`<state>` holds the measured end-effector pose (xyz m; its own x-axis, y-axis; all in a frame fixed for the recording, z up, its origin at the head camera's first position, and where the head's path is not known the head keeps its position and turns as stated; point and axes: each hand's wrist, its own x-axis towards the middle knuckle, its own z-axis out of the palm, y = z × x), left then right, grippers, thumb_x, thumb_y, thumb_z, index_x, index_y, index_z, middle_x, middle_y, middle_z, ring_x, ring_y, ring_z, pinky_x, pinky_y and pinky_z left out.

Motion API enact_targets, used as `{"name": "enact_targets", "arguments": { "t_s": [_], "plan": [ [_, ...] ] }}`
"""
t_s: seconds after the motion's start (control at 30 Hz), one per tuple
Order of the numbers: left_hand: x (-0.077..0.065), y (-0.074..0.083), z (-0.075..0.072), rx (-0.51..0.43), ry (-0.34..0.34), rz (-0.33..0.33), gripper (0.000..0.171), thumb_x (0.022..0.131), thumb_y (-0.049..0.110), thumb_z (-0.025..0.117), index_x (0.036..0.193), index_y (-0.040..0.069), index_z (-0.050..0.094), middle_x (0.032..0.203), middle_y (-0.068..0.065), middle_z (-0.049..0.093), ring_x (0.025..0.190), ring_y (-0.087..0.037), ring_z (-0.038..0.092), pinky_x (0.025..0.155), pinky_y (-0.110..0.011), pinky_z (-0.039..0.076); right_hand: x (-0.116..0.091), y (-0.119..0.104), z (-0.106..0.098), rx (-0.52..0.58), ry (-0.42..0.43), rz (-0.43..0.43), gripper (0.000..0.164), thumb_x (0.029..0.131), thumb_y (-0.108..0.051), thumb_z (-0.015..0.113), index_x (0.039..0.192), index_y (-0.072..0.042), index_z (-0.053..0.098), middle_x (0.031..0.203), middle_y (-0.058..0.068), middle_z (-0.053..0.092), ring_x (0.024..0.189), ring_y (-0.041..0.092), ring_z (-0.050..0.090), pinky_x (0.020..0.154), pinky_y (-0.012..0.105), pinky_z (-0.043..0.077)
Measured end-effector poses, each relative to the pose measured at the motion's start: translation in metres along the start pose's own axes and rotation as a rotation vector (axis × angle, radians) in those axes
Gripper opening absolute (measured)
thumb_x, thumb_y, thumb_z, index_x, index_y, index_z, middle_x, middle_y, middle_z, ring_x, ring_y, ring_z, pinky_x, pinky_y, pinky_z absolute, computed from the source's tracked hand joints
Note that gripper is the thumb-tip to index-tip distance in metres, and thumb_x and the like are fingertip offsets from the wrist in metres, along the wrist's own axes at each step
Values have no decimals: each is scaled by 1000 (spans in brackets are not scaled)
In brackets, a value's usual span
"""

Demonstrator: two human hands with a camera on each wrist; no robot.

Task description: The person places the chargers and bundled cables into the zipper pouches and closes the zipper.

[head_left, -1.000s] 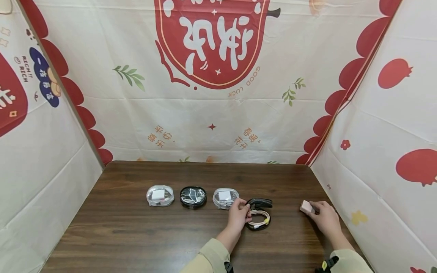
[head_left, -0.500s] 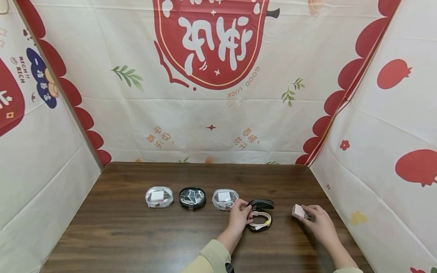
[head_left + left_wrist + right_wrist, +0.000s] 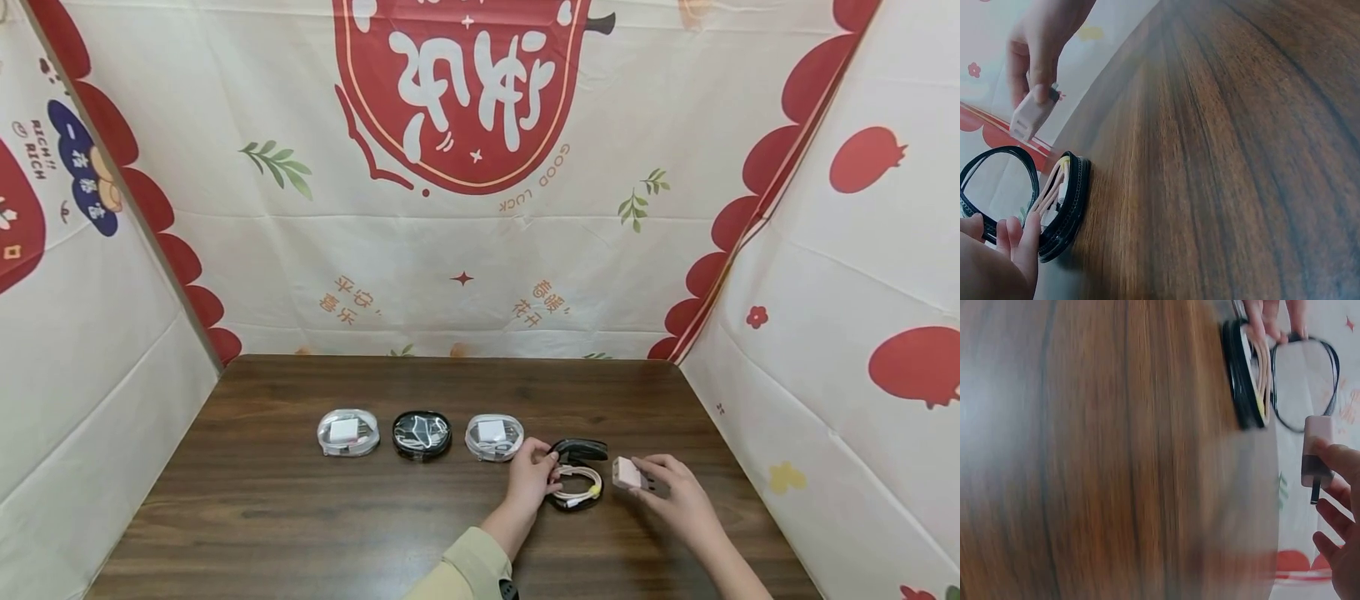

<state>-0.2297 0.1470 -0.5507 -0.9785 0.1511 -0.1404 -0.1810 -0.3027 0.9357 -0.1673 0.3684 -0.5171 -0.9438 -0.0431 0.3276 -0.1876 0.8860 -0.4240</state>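
Toward the right of the table a small oval black zip case (image 3: 588, 450) stands open, its clear lid (image 3: 1034, 169) raised. A coiled pale pink cable (image 3: 1054, 195) with a yellow tie lies inside it. My left hand (image 3: 528, 485) grips the case at its left side, with fingertips at both the lid's rim and the lower half. My right hand (image 3: 678, 497) pinches a pale pink plug adapter (image 3: 626, 473) between thumb and fingers, just right of the case. Metal prongs (image 3: 1315, 490) stick out of the adapter's end, pointing back toward the palm.
Left of the open case, a row of closed oval cases lies on the brown wooden table (image 3: 337, 533): a clear one (image 3: 494, 438), a black one (image 3: 422, 436) and another clear one (image 3: 348, 433). The clear cases contain white adapters. Printed cloth walls (image 3: 450, 242) enclose the table's back and sides.
My right hand has carried the pink plug adapter leftward from near the table's right edge to beside the case. The left hand keeps its grip on the open case, almost in place.
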Motion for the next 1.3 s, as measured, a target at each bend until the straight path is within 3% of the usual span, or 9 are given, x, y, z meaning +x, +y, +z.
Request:
{"name": "enact_targets", "arguments": {
  "t_s": [0.27,0.53,0.9,1.3],
  "plan": [
    [-3,-2,3,-8,-24,-26,6,95,-1,56,95,4,52,75,-7,56,60,-14,54,50,-30,52,3,-19,18,29,34,-136,46,63,-7,90,106,-7,73,100,-4,62,91,17,60,74,39,52],
    [-5,-3,1,-16,-9,-19,6,96,-1,55,95,4,51,75,-8,56,60,-13,55,52,-31,53,0,-29,28,30,30,-111,46,62,-7,90,104,-11,73,102,-5,63,93,16,61,74,39,53],
    [-4,-2,-1,-26,11,-15,5,96,1,55,98,1,51,77,-10,58,61,-14,54,52,-29,52,-6,-34,33,52,99,-172,49,58,-6,92,104,-11,74,103,-7,63,92,16,62,73,36,54],
    [-6,-2,0,10,-1,-20,6,95,0,57,95,4,52,76,-9,58,60,-13,54,51,-31,53,-1,-30,48,20,69,-213,46,59,-8,92,100,-11,74,102,-7,64,95,17,61,77,40,53]
  ]
}}
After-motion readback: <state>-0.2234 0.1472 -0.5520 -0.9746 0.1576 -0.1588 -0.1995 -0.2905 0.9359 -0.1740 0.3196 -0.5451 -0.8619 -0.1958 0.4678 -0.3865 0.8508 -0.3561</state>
